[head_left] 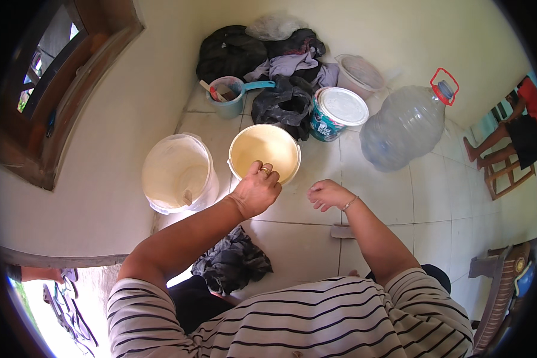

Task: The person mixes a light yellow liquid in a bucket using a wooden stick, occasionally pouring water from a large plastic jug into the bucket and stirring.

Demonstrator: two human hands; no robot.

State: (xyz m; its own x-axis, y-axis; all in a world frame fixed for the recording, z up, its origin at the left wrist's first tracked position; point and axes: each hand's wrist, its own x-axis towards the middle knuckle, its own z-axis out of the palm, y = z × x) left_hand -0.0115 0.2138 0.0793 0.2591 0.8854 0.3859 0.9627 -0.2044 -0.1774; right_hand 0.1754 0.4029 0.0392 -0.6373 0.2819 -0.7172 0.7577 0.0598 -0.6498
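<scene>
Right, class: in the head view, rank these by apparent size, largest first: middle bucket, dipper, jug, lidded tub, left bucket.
1. jug
2. left bucket
3. middle bucket, partly covered by the left hand
4. lidded tub
5. dipper

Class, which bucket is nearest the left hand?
The yellowish bucket in the middle: the left hand is at its near rim, while the others stand farther away.

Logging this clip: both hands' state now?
Left hand: fingers curled over the cream bucket; grip cannot be told.
Right hand: loosely open, nothing visibly held.
</scene>
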